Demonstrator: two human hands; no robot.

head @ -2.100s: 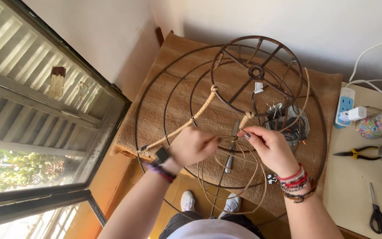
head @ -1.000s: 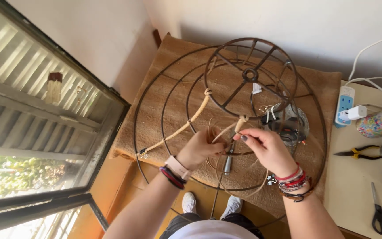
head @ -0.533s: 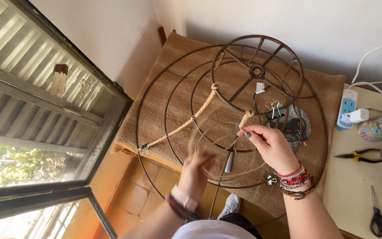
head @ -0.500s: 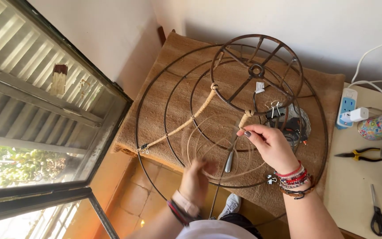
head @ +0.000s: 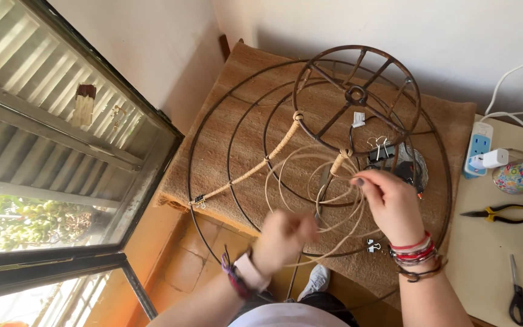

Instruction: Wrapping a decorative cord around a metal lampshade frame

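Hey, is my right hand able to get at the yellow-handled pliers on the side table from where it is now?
Probably yes: the right hand is up at the wire frame, and the pliers lie in the open with nothing between, though it is pinching cord.

The wire lampshade frame (head: 358, 97) before me is dark metal, matt and rusty brown. Two of its spokes are bound in pale rattan cane (head: 310, 181), smooth and straw-coloured, which loops loosely between my left hand (head: 282, 236) and my right hand (head: 388, 203). Under the frame lies a coarse woven mat (head: 243, 85), rough like jute. A binder clip (head: 381, 150) of black metal sits on the frame. The worktop (head: 485, 260) looks smooth and cream. The pliers (head: 493, 213) have yellow plastic grips; the scissors (head: 520, 300) have black plastic handles.
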